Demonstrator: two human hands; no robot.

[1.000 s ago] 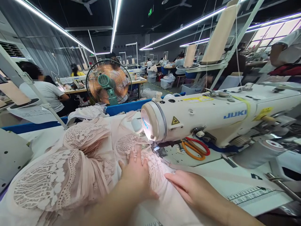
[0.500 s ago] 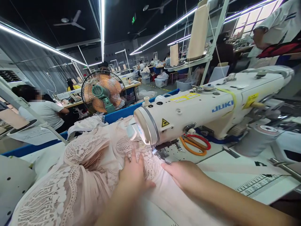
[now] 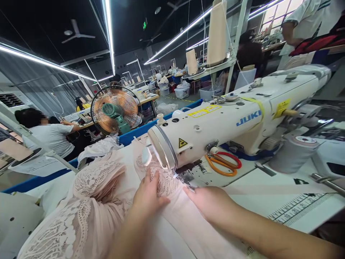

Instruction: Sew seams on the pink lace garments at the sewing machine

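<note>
The lace cloth [image 3: 167, 182] lies under my left hand [image 3: 149, 196] and runs to the needle [image 3: 175, 175], just beyond and to the right of those fingertips. My left fingers are a little apart, laid on the cloth, with the thumb stretched out to the right, over the plain part. My right hand [image 3: 211, 203] is at the near right edge of the cloth, its pointing finger out toward the small metal guide [image 3: 188, 185] by the needle; the other fingers are tucked out of sight, so I cannot tell whether I am pinching the edge. A pale band [image 3: 280, 190] lies across the table from the right, toward that guide. The sewing machine [image 3: 215, 124] reaches over the cloth from the right, scissors [image 3: 222, 166] resting beneath its arm. To my left, more lace pieces [image 3: 88, 201] are heaped.

Compared with a second ago, the cloth has moved away from me: less lace shows between my hands, and more plain cloth. My right fingertips are closer to the needle, and my left fingers are less widely fanned. The whole view has tilted too, while the scissors have stayed put beneath the machine.
</note>
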